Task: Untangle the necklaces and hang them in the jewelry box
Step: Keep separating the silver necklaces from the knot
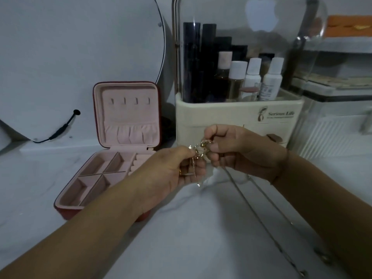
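Pinched between left hand (182, 168) and right hand (237, 150), the knot of necklaces (199, 150) hangs in the air just right of the open jewelry box (128, 93), loose chains (261, 220) trailing down; risk: a hard pull apart could tighten the knot or snap a link.

Bare white tabletop (181, 228) lies open in the near middle, hemmed by the open jewelry box (94, 178) on the left, its upright lid (128, 115) and round mirror (80, 57) far left, the cosmetic organizer (237, 115) far right, and necklace chains (251, 206) dangling near right.
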Motion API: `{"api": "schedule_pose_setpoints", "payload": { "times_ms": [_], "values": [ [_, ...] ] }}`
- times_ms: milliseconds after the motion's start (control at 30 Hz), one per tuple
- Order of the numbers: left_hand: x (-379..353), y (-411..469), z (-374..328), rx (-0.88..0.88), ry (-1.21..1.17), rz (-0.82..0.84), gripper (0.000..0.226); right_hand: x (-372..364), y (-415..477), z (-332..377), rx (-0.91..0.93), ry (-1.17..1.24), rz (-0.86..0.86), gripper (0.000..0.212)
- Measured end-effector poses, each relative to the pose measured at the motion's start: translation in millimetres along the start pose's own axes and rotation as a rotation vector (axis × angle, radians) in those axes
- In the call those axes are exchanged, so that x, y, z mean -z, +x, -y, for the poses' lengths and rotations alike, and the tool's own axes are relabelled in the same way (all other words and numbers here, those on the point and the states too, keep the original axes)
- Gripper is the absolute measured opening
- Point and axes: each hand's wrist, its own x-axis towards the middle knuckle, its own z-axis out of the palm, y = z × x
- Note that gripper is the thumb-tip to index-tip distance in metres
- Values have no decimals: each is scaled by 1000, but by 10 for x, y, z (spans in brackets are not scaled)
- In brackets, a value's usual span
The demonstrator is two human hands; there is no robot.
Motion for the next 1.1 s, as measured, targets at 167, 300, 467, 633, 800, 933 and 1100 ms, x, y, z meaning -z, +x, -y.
{"api": "schedule_pose_setpoints", "payload": {
  "times_ms": [167, 300, 467, 633, 800, 933, 1100],
  "values": [
    [10, -37, 47, -24, -78, 102, 23, 5, -84, -29, -38, 39, 98, 38],
    [0, -54, 64, -65, -93, 67, 22, 13, -86, -37, -72, 45, 84, 37],
    [-21, -78, 97, -35, -112, 123, 20, -4, -108, -23, -97, -37, 75, 27],
    [11, -100, 47, -88, -104, 63, 20, 5, -135, -25, -139, -243, 10, 15],
    [70, -94, -15, -108, -109, 42, 14, -38, -140, -36, -139, -321, 29, 16],
    [71, -92, -10, -100, -90, 54, 17, -69, -116, -57, -71, -379, -36, 21],
    [68, -109, 6, -121, -68, 72, 22, -118, -80, -100, -29, -490, -50, 34]
  ]
}}
